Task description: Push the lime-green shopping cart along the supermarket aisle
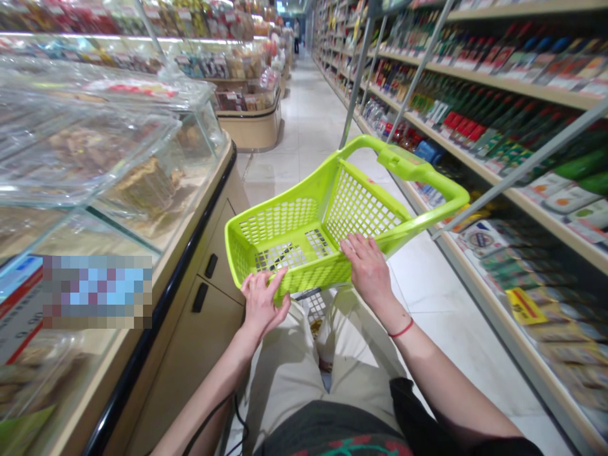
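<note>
A lime-green plastic shopping basket [280, 221] with mesh walls is in front of me, tilted, with its long looped handle [422, 174] pointing away to the far right. My left hand [263, 303] grips the near rim at its lower corner. My right hand [368, 271] rests curled over the same rim further right. Only a little of the basket's floor shows, and nothing clearly lies in it. A red string band [401, 328] circles my right wrist.
A glass-fronted food counter [190, 253] runs along the left, with a cabinet base. Packed grocery shelves [522, 82] line the right. A white tiled aisle [304, 114] stretches ahead, with a person [297, 37] far down it. Grey metal rods cross the upper right.
</note>
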Tool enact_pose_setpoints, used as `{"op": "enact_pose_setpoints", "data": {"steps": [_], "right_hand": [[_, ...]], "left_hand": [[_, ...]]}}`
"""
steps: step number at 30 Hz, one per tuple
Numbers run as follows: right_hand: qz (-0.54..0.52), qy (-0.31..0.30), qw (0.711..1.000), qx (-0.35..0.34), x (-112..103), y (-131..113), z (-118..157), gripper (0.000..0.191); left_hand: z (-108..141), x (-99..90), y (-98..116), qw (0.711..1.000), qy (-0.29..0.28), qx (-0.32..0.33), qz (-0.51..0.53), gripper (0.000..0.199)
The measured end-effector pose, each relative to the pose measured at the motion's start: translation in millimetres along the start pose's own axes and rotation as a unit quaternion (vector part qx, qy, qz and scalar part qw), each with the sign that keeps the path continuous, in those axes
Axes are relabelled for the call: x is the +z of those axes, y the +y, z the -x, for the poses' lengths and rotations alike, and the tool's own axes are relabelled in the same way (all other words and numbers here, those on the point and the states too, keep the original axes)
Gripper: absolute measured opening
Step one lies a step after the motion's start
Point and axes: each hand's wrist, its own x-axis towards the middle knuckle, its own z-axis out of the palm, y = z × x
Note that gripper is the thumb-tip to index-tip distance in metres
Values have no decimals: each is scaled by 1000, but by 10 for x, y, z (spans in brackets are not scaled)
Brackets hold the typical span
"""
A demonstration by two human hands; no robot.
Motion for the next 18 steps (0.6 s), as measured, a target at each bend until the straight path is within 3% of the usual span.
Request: {"op": "enact_pose_setpoints", "data": {"steps": [7,18], "right_hand": [[13,13,999,31,-49,178,-8,51],[-12,-1,1000,14,99,-242,15,52]], "left_hand": [[1,-4,13,1000,2,0,6,52],[19,9,15,1000,-3,-16,10,53]]}}
